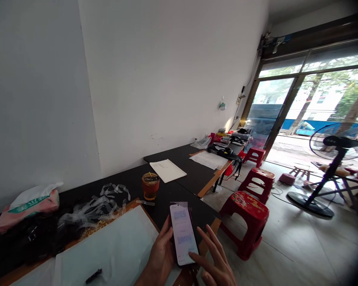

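Observation:
My left hand (160,256) is wrapped round the left side of a smartphone (183,236), which stands upright with its screen lit and lines of text on it. Over the phone's lower right edge is my right hand (214,258), its fingers spread and one fingertip at the lower part of the screen. Behind the phone, an amber cup (150,186) stands on the black table (125,174). A pale sheet (113,248) lies to the left of my hands, with a small black object (94,275) on it.
Clear plastic strips (92,208) and a tissue pack (28,206) lie at the left. A white pad (168,171) is beyond the cup. Red stools (246,218) stand right of the table, with a black fan (325,174) farther right, near glass doors.

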`<move>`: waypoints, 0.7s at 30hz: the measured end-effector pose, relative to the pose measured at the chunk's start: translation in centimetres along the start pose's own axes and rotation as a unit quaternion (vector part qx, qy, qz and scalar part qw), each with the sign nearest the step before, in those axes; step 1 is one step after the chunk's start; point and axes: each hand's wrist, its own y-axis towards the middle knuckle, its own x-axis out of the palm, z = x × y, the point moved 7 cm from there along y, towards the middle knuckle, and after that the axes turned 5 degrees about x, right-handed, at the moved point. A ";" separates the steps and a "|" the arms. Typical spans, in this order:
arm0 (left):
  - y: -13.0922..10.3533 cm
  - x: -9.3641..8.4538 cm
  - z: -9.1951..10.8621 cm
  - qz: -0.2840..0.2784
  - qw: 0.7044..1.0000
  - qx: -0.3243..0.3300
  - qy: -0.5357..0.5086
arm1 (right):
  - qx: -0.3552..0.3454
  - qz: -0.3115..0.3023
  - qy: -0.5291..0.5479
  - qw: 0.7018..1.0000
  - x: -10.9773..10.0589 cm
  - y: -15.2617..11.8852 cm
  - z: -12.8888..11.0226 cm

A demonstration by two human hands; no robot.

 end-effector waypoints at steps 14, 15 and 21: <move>-0.7 0.5 0.4 0.019 0.999 -0.018 0.021 | 0.000 -0.024 -0.012 1.000 0.6 -0.1 -0.3; -0.6 0.4 0.4 0.019 0.999 -0.016 0.022 | 0.000 -0.027 -0.014 1.000 0.6 -0.1 -0.3; -0.5 0.3 0.3 0.019 1.000 -0.015 0.018 | 0.003 -0.007 -0.003 1.000 0.2 -0.1 0.0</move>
